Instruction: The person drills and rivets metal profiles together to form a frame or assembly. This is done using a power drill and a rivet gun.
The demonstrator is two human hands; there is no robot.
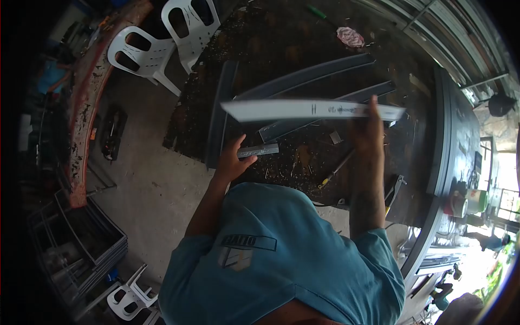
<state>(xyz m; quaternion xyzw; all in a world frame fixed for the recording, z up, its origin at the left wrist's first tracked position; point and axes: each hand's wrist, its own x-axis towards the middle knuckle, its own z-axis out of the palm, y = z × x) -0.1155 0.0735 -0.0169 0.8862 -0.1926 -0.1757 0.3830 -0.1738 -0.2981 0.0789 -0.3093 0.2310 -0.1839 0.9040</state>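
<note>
My right hand [369, 127] grips a long white strip [281, 110] near its right end. Handwritten dark marks show on the strip, which is blurred and crosses above the worktable [260, 43]. My left hand [232, 161] has thumb and forefinger spread around the left end of a short grey metal piece [262, 149] with marks on it; no firm grip shows. Beyond the left hand, a dark grey bar [221, 111] lies along the table's left side. Another long grey bar [309, 75] and a second slanted bar [287, 128] lie behind and under the strip.
A yellow-handled screwdriver-like tool [327, 179] and a small square plate [336, 137] lie by my right forearm. Debris dots the tabletop. A pink crumpled cloth [350, 37] lies at the back. White plastic chairs [143, 54] stand left; long grey profiles [445, 141] line the right.
</note>
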